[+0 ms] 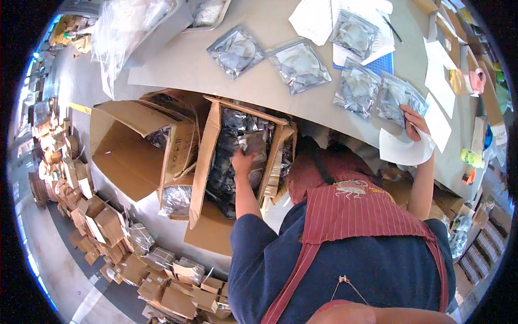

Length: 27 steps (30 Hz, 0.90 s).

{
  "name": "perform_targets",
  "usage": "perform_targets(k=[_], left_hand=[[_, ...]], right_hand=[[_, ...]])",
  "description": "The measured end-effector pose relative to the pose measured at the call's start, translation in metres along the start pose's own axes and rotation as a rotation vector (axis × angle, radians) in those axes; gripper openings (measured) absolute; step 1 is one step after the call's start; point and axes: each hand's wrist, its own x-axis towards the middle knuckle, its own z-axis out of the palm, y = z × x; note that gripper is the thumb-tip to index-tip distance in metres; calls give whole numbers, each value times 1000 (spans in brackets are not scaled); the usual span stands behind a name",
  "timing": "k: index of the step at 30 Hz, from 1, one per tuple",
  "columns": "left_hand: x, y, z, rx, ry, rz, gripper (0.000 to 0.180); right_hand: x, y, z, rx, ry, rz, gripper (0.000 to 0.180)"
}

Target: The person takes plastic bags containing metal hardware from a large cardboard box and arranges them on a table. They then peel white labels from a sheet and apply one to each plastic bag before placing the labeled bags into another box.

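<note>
My left hand (245, 161) reaches into an upright carton (198, 173) packed with dark silver zip bags. Its fingers are closed on a silver bag (255, 142) at the top of the pile; the fingertips are partly hidden. On the grey table, my right hand (416, 123) has bent fingers around a curved white sheet (402, 148), which hangs over the table's edge by the wrist. The forefinger of that hand touches a silver zip bag (389, 96). Beside this bag lie further flat silver zip bags (356, 89), (299, 65), (236, 51), with pale contents showing through.
An open carton (129, 156) stands left of the packed one. On the table are white papers (313, 21), a blue cutting mat (382, 63), a black pen (393, 29), a tape roll (477, 81) and a grey bin (162, 35) with clear plastic. Many cartons (178, 299) line the floor at lower left.
</note>
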Motion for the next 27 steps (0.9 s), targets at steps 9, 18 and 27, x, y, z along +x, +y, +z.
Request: perform_targets(k=[9, 18, 27], left_hand=[[-114, 45, -145, -1060, 260, 166, 55], [-110, 84, -217, -1655, 192, 389, 65], [-61, 178, -197, -1841, -1, 417, 43]], right_hand=[[7, 15, -16, 33, -34, 30, 31], [4, 12, -18, 7, -78, -18, 32], [-10, 10, -20, 15, -114, -100, 34]])
